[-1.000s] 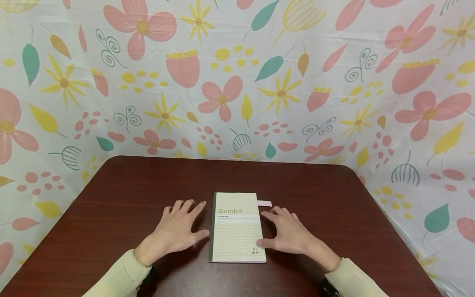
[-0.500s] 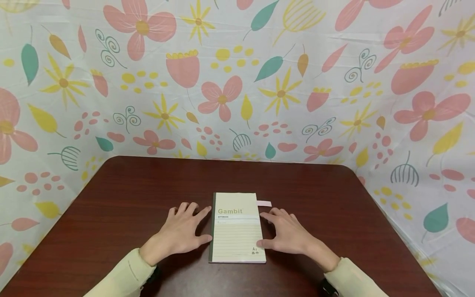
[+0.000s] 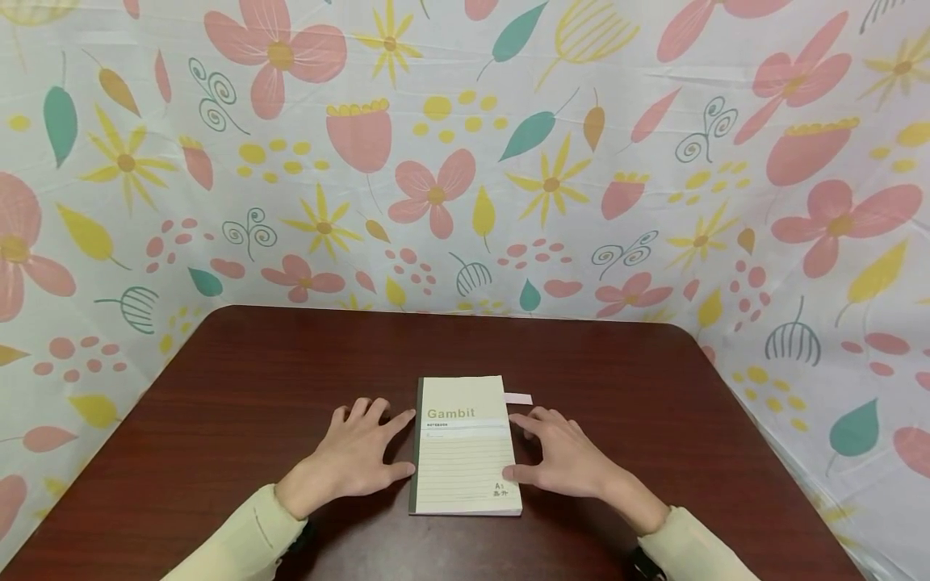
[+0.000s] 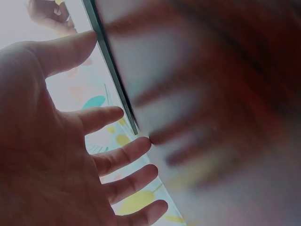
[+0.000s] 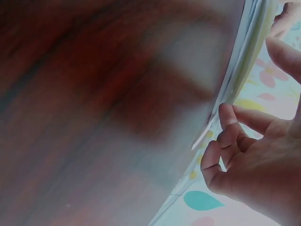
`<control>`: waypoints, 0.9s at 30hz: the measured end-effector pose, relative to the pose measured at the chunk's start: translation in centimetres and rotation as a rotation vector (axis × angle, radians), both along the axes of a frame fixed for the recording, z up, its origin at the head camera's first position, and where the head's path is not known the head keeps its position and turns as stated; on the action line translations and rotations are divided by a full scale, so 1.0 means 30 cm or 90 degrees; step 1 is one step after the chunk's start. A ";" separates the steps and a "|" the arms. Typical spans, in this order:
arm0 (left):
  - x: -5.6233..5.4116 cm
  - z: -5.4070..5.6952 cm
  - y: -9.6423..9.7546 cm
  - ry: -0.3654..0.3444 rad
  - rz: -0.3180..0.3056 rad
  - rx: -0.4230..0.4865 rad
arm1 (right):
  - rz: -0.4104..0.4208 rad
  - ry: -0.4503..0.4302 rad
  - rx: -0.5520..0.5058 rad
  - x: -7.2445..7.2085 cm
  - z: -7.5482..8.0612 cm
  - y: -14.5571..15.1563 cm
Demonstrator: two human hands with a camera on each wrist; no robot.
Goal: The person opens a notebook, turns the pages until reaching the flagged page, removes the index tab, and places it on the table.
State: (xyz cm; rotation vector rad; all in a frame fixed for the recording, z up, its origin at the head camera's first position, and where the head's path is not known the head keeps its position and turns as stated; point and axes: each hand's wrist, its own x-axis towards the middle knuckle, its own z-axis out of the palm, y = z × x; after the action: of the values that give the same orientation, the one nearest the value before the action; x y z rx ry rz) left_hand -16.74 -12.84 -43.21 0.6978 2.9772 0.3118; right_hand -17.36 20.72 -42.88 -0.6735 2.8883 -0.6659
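A cream notebook point(image 3: 465, 452) with a dark spine lies flat on the table, "Gambit" printed on its cover. From its right edge sticks a small pale paper tab point(image 3: 519, 399). My left hand point(image 3: 352, 456) is at the spine, fingers spread, with thumb and index fingertips touching or very close to it. Along the opposite edge is my right hand point(image 3: 570, 456). Its thumb tip lies over the cover's lower right edge and its index fingertip is at the page edge. In the right wrist view, the right hand's other fingers point(image 5: 211, 162) are loosely bent and hold nothing.
A dark brown glossy table point(image 3: 291, 347) spreads around the notebook. Behind it and at both sides hangs a white cloth point(image 3: 465, 266) printed with flowers and leaves. Pale sleeves point(image 3: 243, 537) cover both forearms.
My left hand has moved slightly right, bringing its thumb and index fingertips to the spine. The right hand and the notebook stay nearly where they were.
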 end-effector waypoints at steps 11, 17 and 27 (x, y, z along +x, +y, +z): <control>0.009 0.008 -0.001 -0.011 0.006 0.000 | -0.013 0.013 -0.063 0.012 0.030 -0.012; 0.006 0.008 0.000 -0.010 0.008 0.000 | -0.018 0.014 -0.048 0.032 0.051 -0.028; 0.003 0.007 -0.005 -0.018 0.000 0.011 | -0.042 -0.062 -0.135 0.040 0.068 -0.051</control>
State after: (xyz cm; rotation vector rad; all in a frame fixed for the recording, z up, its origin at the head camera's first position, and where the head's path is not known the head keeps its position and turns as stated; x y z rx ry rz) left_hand -16.65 -12.98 -43.00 0.6888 2.9511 0.3438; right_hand -16.16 19.18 -40.83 -0.5534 2.7860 -0.9950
